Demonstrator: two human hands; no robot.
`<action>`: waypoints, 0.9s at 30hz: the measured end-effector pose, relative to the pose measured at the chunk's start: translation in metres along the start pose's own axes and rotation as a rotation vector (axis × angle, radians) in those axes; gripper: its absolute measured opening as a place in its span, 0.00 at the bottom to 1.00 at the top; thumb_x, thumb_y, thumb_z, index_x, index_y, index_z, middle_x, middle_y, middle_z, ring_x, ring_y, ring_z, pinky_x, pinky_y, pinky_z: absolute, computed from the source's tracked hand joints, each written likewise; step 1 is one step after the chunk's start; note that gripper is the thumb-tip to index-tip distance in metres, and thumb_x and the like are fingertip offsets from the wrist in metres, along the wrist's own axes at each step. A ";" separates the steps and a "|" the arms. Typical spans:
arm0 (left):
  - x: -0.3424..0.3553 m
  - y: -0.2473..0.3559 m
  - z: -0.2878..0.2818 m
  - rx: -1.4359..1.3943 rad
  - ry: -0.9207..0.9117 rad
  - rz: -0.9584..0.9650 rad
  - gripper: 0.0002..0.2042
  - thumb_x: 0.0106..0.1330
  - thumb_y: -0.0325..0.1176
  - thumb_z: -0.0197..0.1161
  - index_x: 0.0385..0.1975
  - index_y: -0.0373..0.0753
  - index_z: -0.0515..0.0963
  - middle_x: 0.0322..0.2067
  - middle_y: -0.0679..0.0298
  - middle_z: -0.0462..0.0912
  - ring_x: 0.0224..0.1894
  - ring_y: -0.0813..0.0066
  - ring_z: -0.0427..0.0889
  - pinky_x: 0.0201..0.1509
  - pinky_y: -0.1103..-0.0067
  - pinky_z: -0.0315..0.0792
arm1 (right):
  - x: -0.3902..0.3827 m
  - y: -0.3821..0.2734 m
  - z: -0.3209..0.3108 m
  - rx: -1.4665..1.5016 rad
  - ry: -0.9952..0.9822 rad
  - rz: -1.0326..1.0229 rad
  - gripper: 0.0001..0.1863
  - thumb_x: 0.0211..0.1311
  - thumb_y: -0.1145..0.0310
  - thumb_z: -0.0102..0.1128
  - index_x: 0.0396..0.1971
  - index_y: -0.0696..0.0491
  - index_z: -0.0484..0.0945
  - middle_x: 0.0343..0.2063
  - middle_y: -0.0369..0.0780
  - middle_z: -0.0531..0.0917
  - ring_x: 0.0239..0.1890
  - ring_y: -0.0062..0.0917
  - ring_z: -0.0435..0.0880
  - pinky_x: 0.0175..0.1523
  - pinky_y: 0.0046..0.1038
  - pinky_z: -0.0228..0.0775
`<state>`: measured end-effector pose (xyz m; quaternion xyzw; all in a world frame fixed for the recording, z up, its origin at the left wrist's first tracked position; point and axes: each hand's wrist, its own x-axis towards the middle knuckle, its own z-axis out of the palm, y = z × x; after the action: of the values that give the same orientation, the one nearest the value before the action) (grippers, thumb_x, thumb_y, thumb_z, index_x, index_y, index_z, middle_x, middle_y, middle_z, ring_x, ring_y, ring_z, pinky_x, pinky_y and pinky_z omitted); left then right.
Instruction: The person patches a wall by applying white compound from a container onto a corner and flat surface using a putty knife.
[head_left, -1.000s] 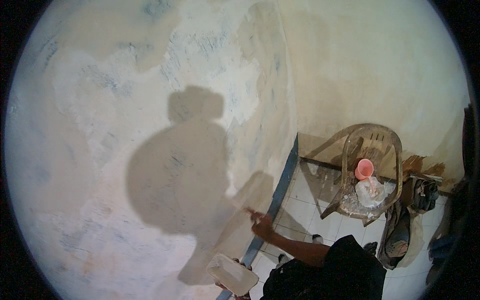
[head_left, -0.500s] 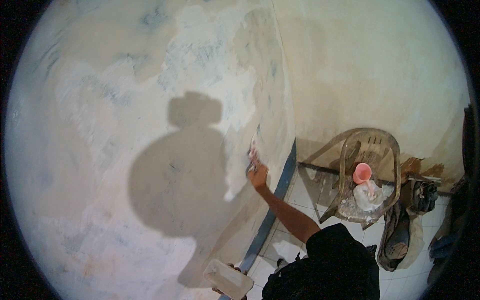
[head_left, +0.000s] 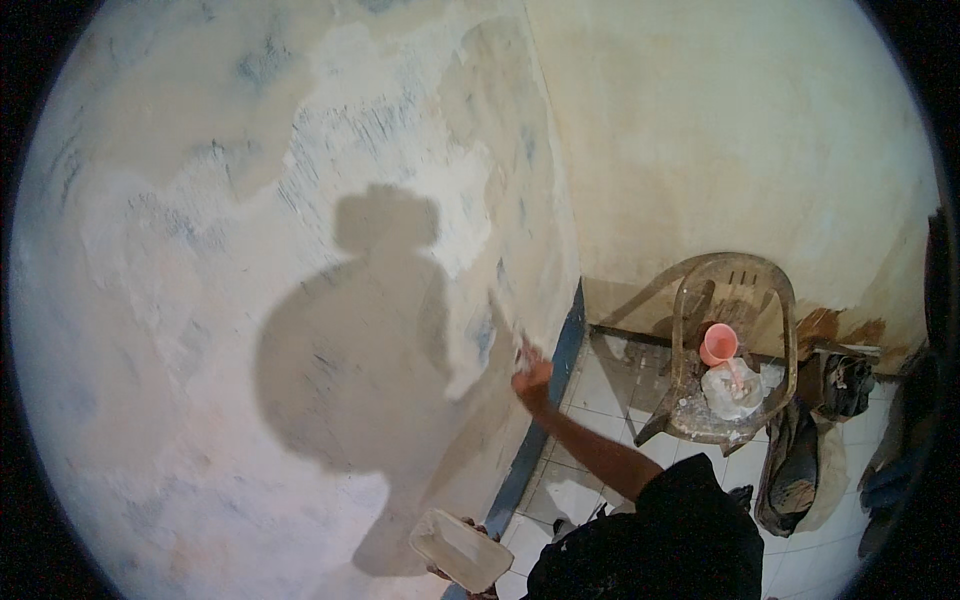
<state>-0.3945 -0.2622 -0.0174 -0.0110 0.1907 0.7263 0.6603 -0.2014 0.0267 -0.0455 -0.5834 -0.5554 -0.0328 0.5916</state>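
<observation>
Clock bearings from view centre. At 5 o'clock I read the right hand [head_left: 533, 378] as closed around a slim, white-smeared tool [head_left: 521, 341], its blurred end pointing to 11 o'clock near the patched wall [head_left: 215, 300]; I cannot tell whether it touches. At 6 o'clock I log the left hand [head_left: 484, 592], mostly hidden, its fingers curled at the edges of a pale rectangular tray [head_left: 455, 548], tilted slightly. I note a large shadow [head_left: 350, 370] on the wall at 8 o'clock. Between 3 and 4 o'clock I record a stained chair [head_left: 690, 417] carrying a pink cup [head_left: 718, 343], just beside a translucent plastic bag [head_left: 730, 395].
</observation>
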 end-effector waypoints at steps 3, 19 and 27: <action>-0.002 -0.006 -0.008 -0.015 -0.024 -0.018 0.35 0.50 0.64 0.49 0.48 0.40 0.65 0.34 0.55 0.74 0.31 0.59 0.76 0.34 0.57 0.70 | 0.085 0.023 0.015 0.408 -0.045 0.281 0.34 0.39 0.73 0.48 0.55 0.56 0.62 0.47 0.50 0.72 0.43 0.41 0.72 0.46 0.39 0.60; -0.005 -0.017 -0.011 0.012 -0.037 0.013 0.38 0.46 0.66 0.51 0.51 0.41 0.62 0.40 0.54 0.71 0.37 0.56 0.74 0.40 0.54 0.66 | -0.073 -0.046 -0.022 0.066 -0.239 -0.178 0.28 0.40 0.79 0.50 0.50 0.60 0.66 0.47 0.48 0.73 0.40 0.35 0.75 0.37 0.38 0.67; -0.004 -0.029 -0.009 -0.014 -0.052 -0.015 0.41 0.45 0.67 0.51 0.53 0.42 0.60 0.43 0.53 0.70 0.40 0.55 0.73 0.43 0.53 0.65 | 0.131 0.043 0.036 0.433 0.179 0.128 0.31 0.36 0.83 0.43 0.50 0.65 0.65 0.44 0.51 0.74 0.45 0.35 0.75 0.50 0.30 0.63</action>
<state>-0.3677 -0.2673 -0.0319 0.0020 0.1685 0.7228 0.6702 -0.1444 0.1460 0.0067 -0.4718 -0.4565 0.0731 0.7508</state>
